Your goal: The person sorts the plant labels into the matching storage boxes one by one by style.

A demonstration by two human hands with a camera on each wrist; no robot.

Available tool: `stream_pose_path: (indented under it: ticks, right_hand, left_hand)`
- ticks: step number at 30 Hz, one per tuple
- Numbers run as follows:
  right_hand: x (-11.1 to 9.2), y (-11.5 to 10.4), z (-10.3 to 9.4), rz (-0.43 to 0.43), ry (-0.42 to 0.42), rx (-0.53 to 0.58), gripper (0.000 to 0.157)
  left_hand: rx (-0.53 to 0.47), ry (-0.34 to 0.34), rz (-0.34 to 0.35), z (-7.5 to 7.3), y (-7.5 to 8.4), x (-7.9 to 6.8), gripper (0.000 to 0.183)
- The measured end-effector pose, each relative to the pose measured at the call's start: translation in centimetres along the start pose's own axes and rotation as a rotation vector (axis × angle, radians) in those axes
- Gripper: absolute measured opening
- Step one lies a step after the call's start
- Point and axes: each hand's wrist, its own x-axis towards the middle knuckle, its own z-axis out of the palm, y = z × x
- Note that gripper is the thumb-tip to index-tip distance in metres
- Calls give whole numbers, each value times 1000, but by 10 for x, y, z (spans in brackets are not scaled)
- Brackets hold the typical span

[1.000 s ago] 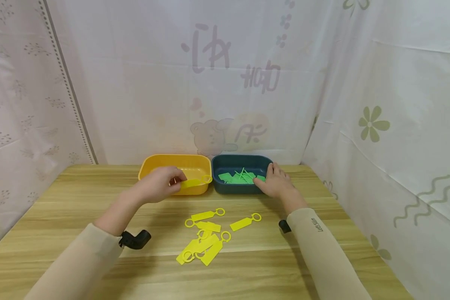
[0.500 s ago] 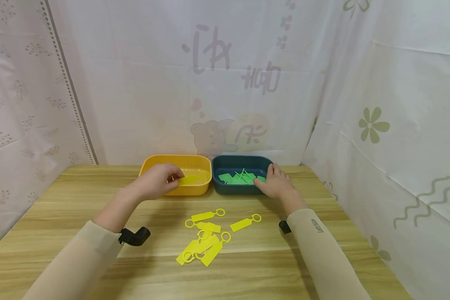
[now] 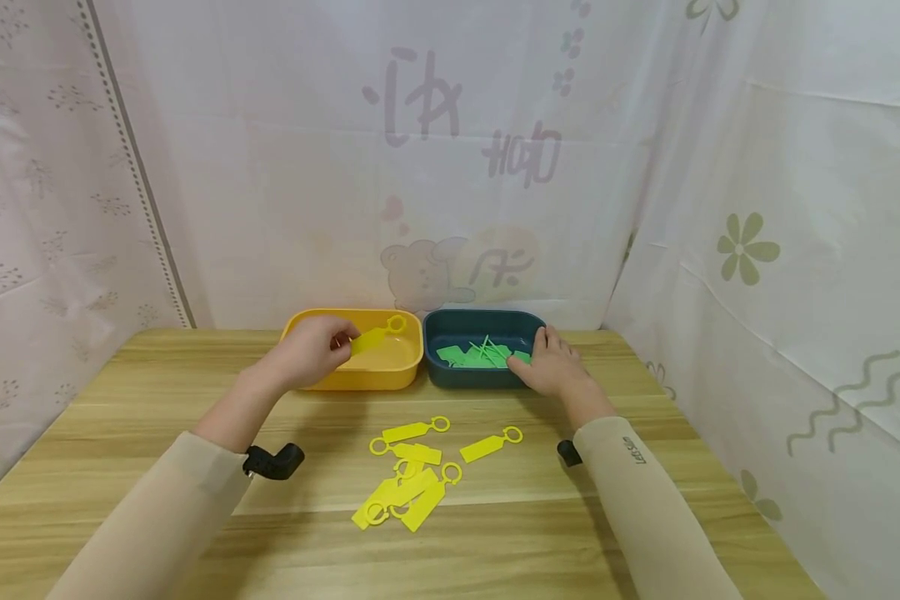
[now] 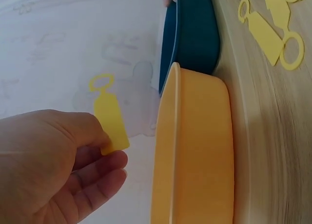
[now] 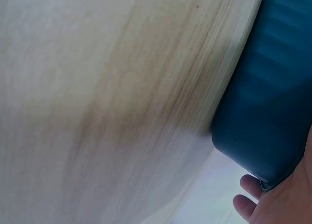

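A pale, patterned cloth (image 3: 285, 200) fills the upper part of the head view and runs down its right side, printed with flowers, lettering and a bear. Below it my wooden table (image 3: 585, 542) stretches across the lower half. My beige left sleeve (image 3: 157, 517) comes in from the lower left and my right sleeve (image 3: 652, 508) from the lower right, with a black piece (image 3: 276, 461) at the left cuff. Just above the centre of the table, the orange tub (image 3: 367, 380) and the dark teal tub (image 3: 472, 379) stand side by side, orange on the left. My right hand (image 3: 557, 362) holds the teal tub's right end, thumb over the near rim, fingers at the far corner. My left hand (image 3: 315, 350) has its thumb and fingers narrowed to a pinch on one yellow tag (image 3: 367, 340), which I hold over the orange tub, tilted, its ring toward the upper right. Green pieces (image 3: 474, 357) lie in the teal tub, some flat, some thin and crossed. More loose yellow tags (image 3: 423, 507) lie at lower centre, several overlapping, one apart on the right.
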Motion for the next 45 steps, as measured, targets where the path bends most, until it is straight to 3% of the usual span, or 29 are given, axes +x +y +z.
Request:
stream_pose_path:
  ticks: [5,12,18,23,32,37,45]
  right_hand:
    - [2,0,1,-2,-1,-6,105]
    - [3,2,3,5,0,-18,106]
    - [1,0,2,2,3,-10,106]
    - [1,1,2,6,-1,-6,107]
    - [2,1,1,9,-5,-12,108]
    - [-1,0,0,-1,2,-17,106]
    - [0,0,1,-7,-4,-23,106]
  left_hand:
    - [9,3,-65,-1,-7,3,26]
    - [-22,-48,-170,0,-26,7,31]
    - [-4,-77,-209,6,-42,5,32]
    - [-18,-69,-225,8,-47,5,34]
    - [-21,-46,-165,12,-45,4,30]
    - [-10,-47,-129,12,-34,4,28]
    - [-16,-55,-13,18,-11,5,25]
